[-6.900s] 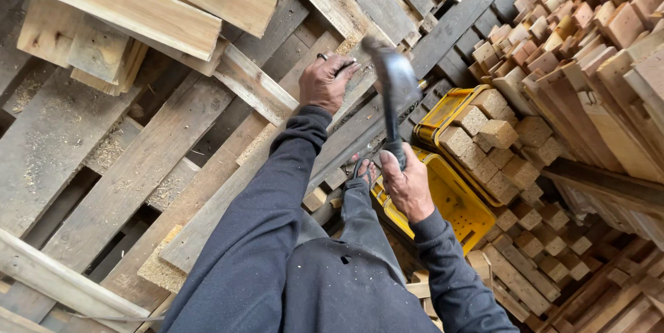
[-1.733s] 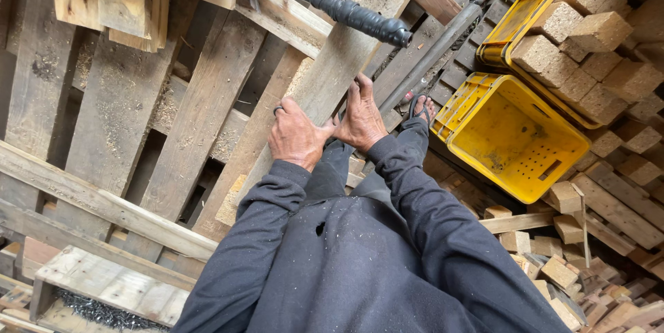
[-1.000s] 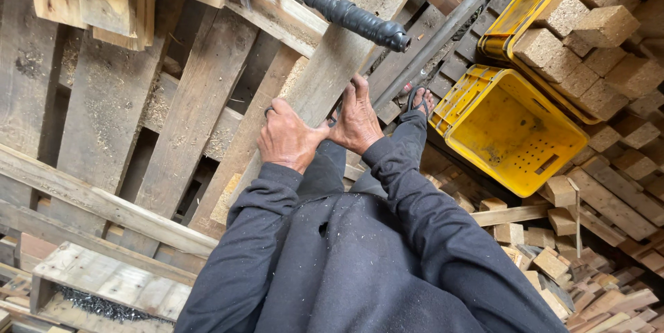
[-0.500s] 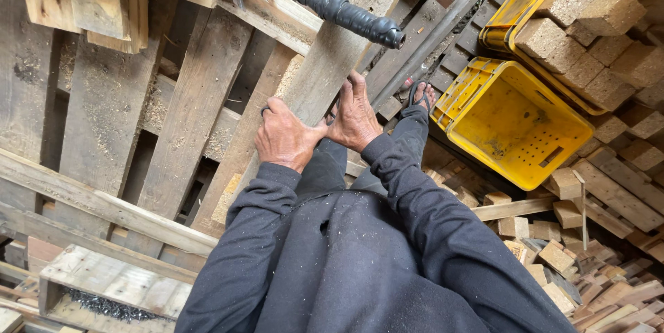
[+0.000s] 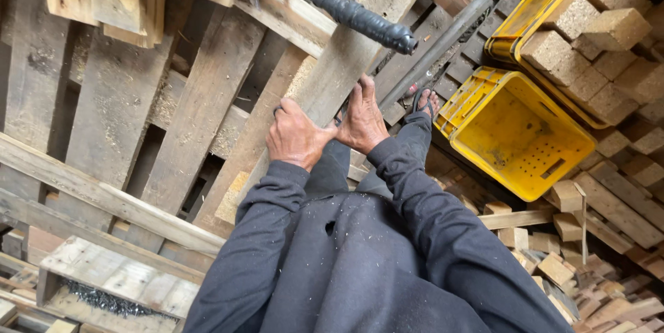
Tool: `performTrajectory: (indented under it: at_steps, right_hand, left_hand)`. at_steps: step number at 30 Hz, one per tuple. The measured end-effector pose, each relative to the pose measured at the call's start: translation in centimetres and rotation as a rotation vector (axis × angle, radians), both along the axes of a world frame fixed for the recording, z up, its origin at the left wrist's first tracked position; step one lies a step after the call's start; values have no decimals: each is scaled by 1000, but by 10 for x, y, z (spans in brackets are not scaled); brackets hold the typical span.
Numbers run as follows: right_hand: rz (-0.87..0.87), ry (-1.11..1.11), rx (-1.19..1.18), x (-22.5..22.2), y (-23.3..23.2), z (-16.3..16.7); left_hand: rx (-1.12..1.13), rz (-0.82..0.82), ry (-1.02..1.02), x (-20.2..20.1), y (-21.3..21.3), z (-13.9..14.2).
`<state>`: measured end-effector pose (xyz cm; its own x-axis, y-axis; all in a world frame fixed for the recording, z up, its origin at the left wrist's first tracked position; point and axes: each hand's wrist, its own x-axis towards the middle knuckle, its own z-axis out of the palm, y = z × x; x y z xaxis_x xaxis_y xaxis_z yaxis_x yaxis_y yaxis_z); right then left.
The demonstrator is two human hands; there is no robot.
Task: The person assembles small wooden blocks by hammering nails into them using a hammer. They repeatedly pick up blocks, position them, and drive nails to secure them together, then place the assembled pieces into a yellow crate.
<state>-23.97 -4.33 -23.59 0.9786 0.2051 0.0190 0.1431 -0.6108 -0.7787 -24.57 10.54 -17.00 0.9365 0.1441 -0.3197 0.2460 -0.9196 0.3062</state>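
- Closest to the camera is the person's dark jacket (image 5: pixel 360 264), dusted with bits of sawdust, both sleeves reaching forward.
- Down at the bottom left there's a small wooden tray (image 5: pixel 104 284) with a heap of dark nails lying in it.
- The left hand (image 5: pixel 296 138) is clamped on the near end of a long plank (image 5: pixel 360 35), fingers curled over its left edge, thumb towards the other hand.
- The right hand (image 5: pixel 362 120) sits right beside it, touching the left one, fingers spread flat and pressing down on the same plank. So both hands have it, side by side.
- That plank runs diagonally up and to the right, lying on top of a wooden pallet (image 5: pixel 138 112) with weathered slats and dark gaps between them.
- Just right of the hands you can see a foot in a sandal (image 5: pixel 423 101) standing on the slats.
- A long steel bar (image 5: pixel 443 42) lies on the wood next to that foot, angled the same way as the plank.
- Further up, a hammer (image 5: pixel 332 4) with a black rubber grip lies across the plank, head at the top left, nobody touching it.
- Off to the right is a yellow crate (image 5: pixel 515 132), and beyond it a second yellow crate (image 5: pixel 526 15) holding pressed-wood blocks.
- More blocks (image 5: pixel 609 22) and offcuts are piled along the right side.
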Motion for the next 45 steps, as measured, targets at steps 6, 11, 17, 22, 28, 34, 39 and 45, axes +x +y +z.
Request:
performTrajectory:
  at_steps: [6, 11, 17, 22, 28, 34, 39, 45]
  right_hand:
    - [-7, 45, -69, 6, 2, 6]
    - [39, 46, -87, 1, -15, 28]
    - [28, 287, -64, -14, -70, 103]
    - [153, -402, 4, 50, -95, 170]
    - [467, -85, -661, 164, -53, 158]
    - [558, 202, -891, 195, -17, 124]
    - [563, 79, -756, 193, -30, 138]
    - [585, 55, -555, 150, -77, 146]
  left_hand:
    - [-7, -26, -10, -2, 4, -10]
    - [-100, -56, -143, -8, 14, -16]
    - [-648, 405, -293, -9, 35, -25]
    - [-1890, 1230, -165, -19, 46, -29]
    - [-2287, 1252, -117, -56, 18, -22]
    - [-2380, 1174, -250, -82, -18, -20]
    - [-2396, 1124, -366, -90, -40, -20]
    - [-2356, 1026, -482, -80, -54, -19]
